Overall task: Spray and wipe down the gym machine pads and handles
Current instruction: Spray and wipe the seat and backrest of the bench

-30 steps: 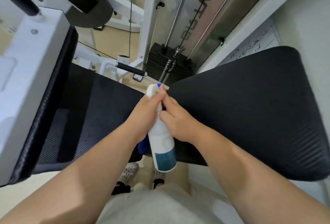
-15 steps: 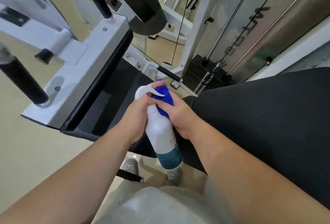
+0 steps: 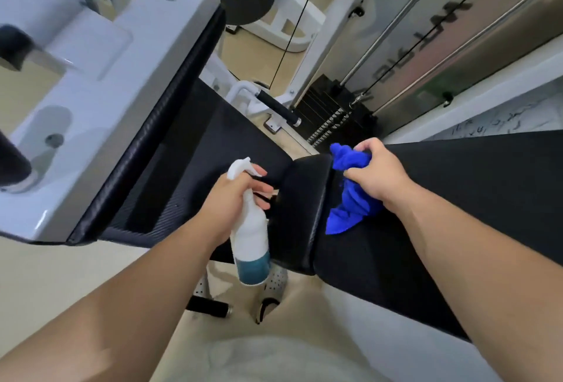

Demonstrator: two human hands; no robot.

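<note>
Item: left hand (image 3: 234, 198) wrapped round white spray bottle (image 3: 249, 238), nozzle aimed toward the black seat pad (image 3: 304, 198), seemingly ready to mist. Right hand (image 3: 380, 177) clutches bunched blue cloth (image 3: 350, 208) against the long pad (image 3: 457, 214), poised for wiping

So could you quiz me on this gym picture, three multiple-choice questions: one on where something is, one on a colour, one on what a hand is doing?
1. Where is the cloth?
A. on the black pad
B. on the floor
C. over the weight stack

2. What colour is the cloth?
A. white
B. blue
C. green

3. What is the left hand doing?
A. hanging empty
B. gripping a handle
C. holding the spray bottle

Answers:
1 A: the cloth lies bunched on the black pad under the right hand.
2 B: it is bright blue.
3 C: the left hand is closed round the neck of the spray bottle.
</note>
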